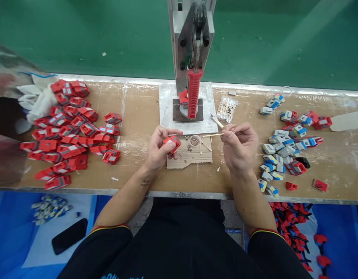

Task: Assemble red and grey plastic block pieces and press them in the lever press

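My left hand (159, 149) is closed around a small red and grey plastic toy part (172, 144), with the thumb across its face. In my right hand (239, 145) a thin wooden stick (213, 135), which looks like a swab stick, is pinched between thumb and fingers and points left. Below and between the hands, a small round clear dish (194, 141) sits on a torn piece of cardboard (186, 159). Cotton swabs (206, 146) lie beside the dish. Ahead stands a toggle press with a red ribbed handle (194, 95), and another red part (183, 97) is under it.
Many red toy parts (71, 131) are heaped on the left of the bench. White, blue and red parts (282, 147) spread across the right. A bag of cotton swabs (227, 108) and a craft knife (217, 121) lie near the press. Below the bench are blue bins (10, 232) and a phone (70, 236).
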A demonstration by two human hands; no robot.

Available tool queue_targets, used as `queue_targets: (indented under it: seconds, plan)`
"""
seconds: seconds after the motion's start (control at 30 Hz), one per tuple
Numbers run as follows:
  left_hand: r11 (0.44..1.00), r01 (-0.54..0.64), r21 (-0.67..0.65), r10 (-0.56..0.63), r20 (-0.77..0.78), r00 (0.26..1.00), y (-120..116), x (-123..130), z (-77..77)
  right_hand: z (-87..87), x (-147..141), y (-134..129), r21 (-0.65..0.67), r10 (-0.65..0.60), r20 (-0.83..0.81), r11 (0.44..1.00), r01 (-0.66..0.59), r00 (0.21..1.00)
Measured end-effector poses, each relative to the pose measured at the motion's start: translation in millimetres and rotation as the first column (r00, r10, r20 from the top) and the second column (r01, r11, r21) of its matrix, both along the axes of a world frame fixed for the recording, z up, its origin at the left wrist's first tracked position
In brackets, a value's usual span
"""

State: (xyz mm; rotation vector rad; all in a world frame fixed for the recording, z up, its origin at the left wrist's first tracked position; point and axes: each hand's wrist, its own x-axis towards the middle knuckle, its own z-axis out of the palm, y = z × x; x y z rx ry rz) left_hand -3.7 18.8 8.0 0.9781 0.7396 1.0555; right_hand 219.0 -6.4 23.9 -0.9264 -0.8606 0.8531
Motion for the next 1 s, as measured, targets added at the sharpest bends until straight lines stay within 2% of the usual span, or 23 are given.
queue_targets:
  seconds: [0.1,0.2,0.37,0.47,0.87,1.0]
  plan:
    - [0.977,0.129,-0.169,-0.110,0.120,0.987,-0.1,3.7,5.2,0.9,-4.9,-1.4,-0.023,0.014,0.001,1.000,-0.014,1.000]
    - [0.956,0.204,-0.212,-0.173,0.155,0.973,-4.7,11.3,5.2,0.7,-14.6,-4.4,-0.037,0.056,0.016,0.998,-0.056,0.998]
    - [0.970,0.184,-0.161,-0.158,0.162,0.974,-13.0,19.7,-0.5,-1.4,-31.8,-10.4,-0.011,0.190,0.026,0.982,-0.190,0.981]
    - [0.981,0.162,-0.105,-0.140,0.185,0.973,-14.2,19.6,-2.1,-2.3,-38.3,-12.6,-0.014,0.228,0.031,0.974,-0.227,0.973]
    - [0.982,0.171,-0.083,-0.159,0.133,0.978,-15.6,18.6,-0.2,-3.3,-47.6,-14.2,-0.044,0.245,0.096,0.969,-0.242,0.965]
    - [0.983,0.173,-0.068,-0.163,0.130,0.978,-15.3,18.8,1.5,-3.3,-47.7,-15.4,-0.068,0.225,0.172,0.974,-0.217,0.959]
